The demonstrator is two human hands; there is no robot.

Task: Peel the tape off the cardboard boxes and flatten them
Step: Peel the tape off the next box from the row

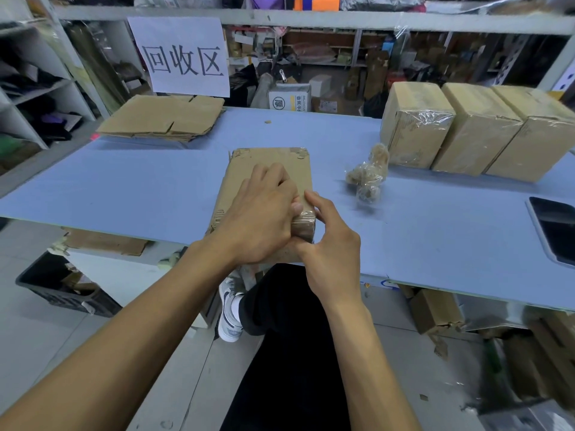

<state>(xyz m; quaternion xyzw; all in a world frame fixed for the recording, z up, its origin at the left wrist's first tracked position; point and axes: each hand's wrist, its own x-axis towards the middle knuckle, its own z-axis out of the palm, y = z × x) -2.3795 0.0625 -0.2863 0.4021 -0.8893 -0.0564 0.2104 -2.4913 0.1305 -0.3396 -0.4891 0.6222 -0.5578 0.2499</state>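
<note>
Table (155, 181): four taped boxes (270, 169).

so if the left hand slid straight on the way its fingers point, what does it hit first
Likely nothing soon: the left hand points up the cardboard box it presses. Past the box's far edge lies bare blue table; depth beyond is unclear.

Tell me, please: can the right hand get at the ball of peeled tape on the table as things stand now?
Probably yes. The ball of peeled tape lies in the open on the blue table, right of the box, with nothing between it and the right hand. That hand would first have to leave the box's corner.
</note>
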